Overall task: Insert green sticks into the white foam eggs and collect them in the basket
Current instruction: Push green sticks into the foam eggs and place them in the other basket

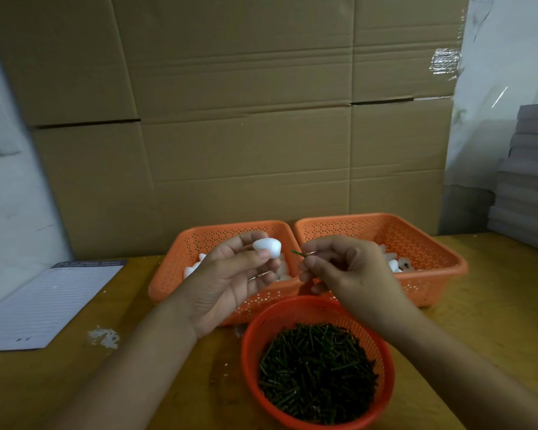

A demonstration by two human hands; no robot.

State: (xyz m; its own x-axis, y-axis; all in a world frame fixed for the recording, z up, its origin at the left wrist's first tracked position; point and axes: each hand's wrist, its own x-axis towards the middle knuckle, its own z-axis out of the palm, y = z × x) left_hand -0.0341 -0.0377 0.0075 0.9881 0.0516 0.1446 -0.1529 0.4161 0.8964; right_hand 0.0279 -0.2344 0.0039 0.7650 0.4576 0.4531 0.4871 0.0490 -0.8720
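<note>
Up close, the left hand [230, 274] pinches a white foam egg [267, 247], blunt end toward a green stick [298, 253] pinched by the right hand [339, 268], lined up for pushing in. Below sit two orange baskets [174, 268] of eggs, a round basket [249, 352] of sticks, wooden worktop [137, 383], cardboard wall [246, 119].

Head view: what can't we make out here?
- Stick: only the tip shows; the rest is hidden by the right hand.
- Left basket: much of its contents is covered by the left hand holding the egg.
- Right basket: whether its eggs carry sticks is too small and blurred to tell.
- Notepad: print blurred, left edge cut by the frame.
</note>
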